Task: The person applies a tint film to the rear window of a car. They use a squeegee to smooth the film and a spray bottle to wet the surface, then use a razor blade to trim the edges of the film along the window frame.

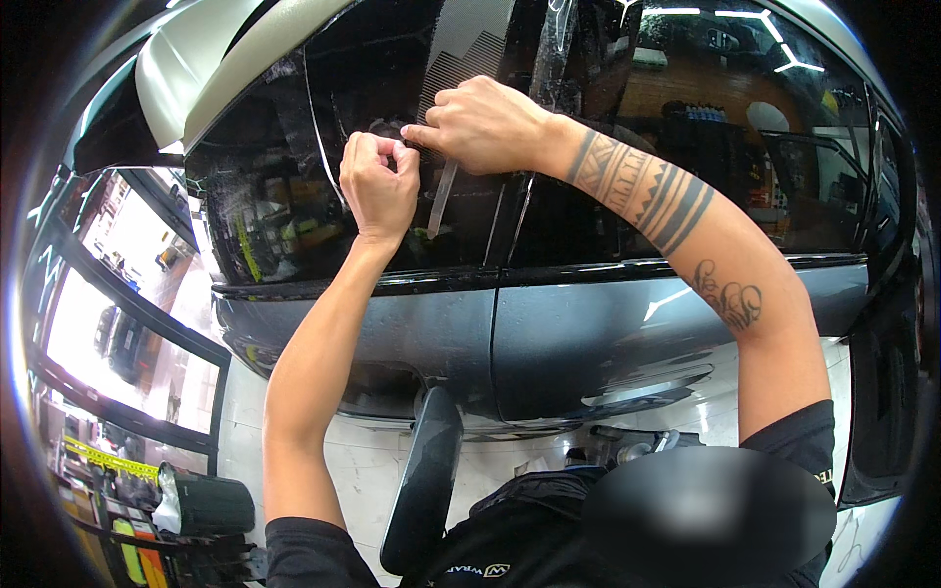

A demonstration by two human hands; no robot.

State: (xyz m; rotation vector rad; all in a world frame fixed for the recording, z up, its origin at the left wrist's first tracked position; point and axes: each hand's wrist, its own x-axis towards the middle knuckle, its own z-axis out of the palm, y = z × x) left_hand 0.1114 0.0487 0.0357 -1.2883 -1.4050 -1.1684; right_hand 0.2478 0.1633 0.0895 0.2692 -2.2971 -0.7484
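Both my hands are raised in front of the dark side window (382,59) of a grey car. My left hand (380,186) is closed, thumb and forefinger pinched together near the glass. Just right of it and slightly higher, my right hand (485,127) is curled, with its thumb side toward the left fingertips. Whatever lies between the fingers is too thin or hidden to make out. A pale, narrow strip (443,199) shows on the glass below my right hand; whether it is an object or a reflection is unclear. Streaks and droplets mark the window.
Below the glass runs the grey door panel (578,323) with its handle (647,387). A dark elongated part (423,480) sticks out toward me, close to my left forearm. A black bin (211,500) stands on the pale floor at lower left, near glass doors (147,343).
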